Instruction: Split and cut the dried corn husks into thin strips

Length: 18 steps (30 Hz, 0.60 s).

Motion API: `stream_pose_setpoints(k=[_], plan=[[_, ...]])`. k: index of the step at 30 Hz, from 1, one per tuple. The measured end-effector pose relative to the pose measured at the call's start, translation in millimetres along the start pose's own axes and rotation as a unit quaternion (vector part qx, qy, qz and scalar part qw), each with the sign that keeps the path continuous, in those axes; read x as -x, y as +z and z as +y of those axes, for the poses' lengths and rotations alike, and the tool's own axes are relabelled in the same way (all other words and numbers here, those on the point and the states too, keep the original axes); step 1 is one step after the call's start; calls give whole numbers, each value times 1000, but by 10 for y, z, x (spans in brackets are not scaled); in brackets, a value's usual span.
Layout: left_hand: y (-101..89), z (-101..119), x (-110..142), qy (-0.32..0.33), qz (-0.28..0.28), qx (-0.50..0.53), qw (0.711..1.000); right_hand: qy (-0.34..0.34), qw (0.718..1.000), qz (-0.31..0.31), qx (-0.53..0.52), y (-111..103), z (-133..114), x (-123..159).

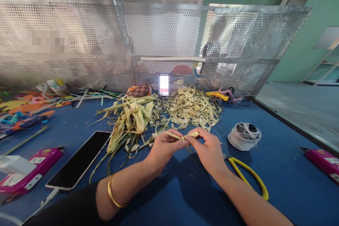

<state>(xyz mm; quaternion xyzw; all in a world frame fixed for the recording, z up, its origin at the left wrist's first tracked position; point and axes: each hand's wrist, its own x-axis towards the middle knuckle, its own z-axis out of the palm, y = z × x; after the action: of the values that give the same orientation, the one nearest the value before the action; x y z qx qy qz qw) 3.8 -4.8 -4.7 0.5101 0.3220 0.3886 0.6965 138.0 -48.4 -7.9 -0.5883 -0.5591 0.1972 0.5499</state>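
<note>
In the middle of the head view, my left hand (165,150) and my right hand (208,150) meet above the table. Between their pinched fingertips is a pale yellow-green husk strip (173,135), its ends sticking out on either side. Just beyond lies a heap of shredded dry husk pieces (196,107). A bunch of longer husks (137,116) rests to the left of that heap. To the right of my right hand stands a spool of white thread (244,137). Yellow-handled scissors (262,183) lie beside my right forearm, their blades mostly hidden.
A blue table (164,201) carries a smartphone (79,160) with a cable, a magenta power strip (39,169) at left and another magenta power strip (321,160) at right. A perforated metal screen (164,31) closes off the back. Colourful cutouts (23,104) lie far left.
</note>
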Motion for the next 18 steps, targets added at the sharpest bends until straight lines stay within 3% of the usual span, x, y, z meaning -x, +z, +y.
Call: stream_pose_setpoints(k=[10, 18], plan=[[17, 3, 20, 5, -5, 27, 1000, 111, 973, -58, -195, -3, 38, -41], [2, 32, 34, -1, -33, 17, 999, 144, 962, -45, -226, -11, 25, -58]])
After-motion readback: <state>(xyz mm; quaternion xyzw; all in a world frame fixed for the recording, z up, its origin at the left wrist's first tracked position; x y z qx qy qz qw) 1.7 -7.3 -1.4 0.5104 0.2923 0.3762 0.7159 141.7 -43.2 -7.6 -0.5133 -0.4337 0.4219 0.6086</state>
